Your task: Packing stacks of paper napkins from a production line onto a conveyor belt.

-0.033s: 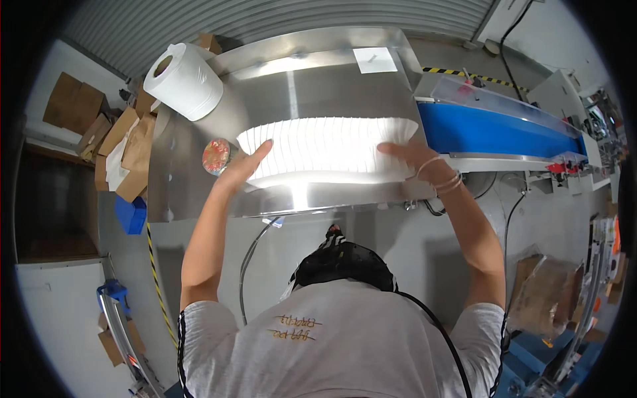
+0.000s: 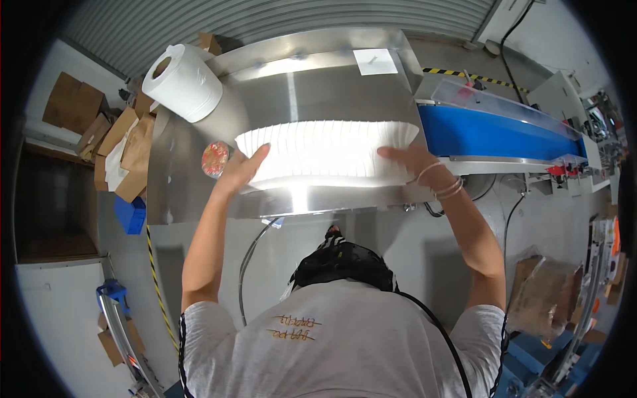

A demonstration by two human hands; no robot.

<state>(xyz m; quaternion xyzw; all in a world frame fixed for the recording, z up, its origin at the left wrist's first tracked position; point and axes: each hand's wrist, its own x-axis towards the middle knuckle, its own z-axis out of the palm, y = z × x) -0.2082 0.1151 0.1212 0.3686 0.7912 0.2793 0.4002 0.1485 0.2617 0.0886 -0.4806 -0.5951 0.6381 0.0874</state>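
White and finely ridged, a long row of thin, closely packed layers (image 2: pixel 325 156) lies crosswise in front of me, over the near half of the stainless-steel table (image 2: pixel 318 93). Through the head camera I see the left hand (image 2: pixel 244 169) grasping the row at its left end, the thumb laid over the layers and pointing up and inward. The right hand (image 2: pixel 413 162) grips the opposite end, its thumb reaching in across the white surface. Most of the fingers on both hands are hidden from me, and I cannot tell whether the row rests on the metal or is slightly lifted. Pale bands (image 2: pixel 449 188) circle the right wrist.

Just beyond the left hand I make out a round item with a red-patterned top (image 2: pixel 215 159). Farther back, at the table's far left corner, sits a big white roll (image 2: pixel 189 89), its brown core facing up toward me. A white square of paper (image 2: pixel 375 62) with a dark mark lies near the back right. To the right of the table runs a blue conveyor belt (image 2: pixel 497 132); to the left I see open cardboard boxes (image 2: pixel 133 149) above a blue bin (image 2: pixel 131 215).
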